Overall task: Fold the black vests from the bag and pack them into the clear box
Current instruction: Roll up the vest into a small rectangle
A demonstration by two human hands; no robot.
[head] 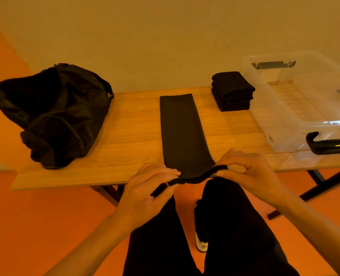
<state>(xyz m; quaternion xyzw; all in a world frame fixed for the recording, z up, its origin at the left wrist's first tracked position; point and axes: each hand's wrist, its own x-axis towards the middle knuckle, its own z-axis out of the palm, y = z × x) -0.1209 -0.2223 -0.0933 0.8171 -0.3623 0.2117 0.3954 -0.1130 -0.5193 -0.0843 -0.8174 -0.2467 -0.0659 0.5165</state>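
— What surface and room are shown?
— A table (125, 136) of pale, grained wood is seen, set against a plain wall (165, 36) above a smooth orange floor (45, 216).
— How are the things made and shaped?
— A slouched black bag (53, 116) of soft, creased cloth is laid at the table's left end. A black vest (183, 132), folded into a long, narrow, matte strip, is stretched along the middle. A squared stack of folded vests (232, 92) is placed at the far right, just beside the clear box (284, 120), a glossy rigid plastic tub fitted with black handles (328, 145).
— And the hands?
— The strip's near end is held raised off the table edge. Its left corner is pinched by the left hand (145, 196) and its right corner by the right hand (252, 172), with fingers curled on the fabric.
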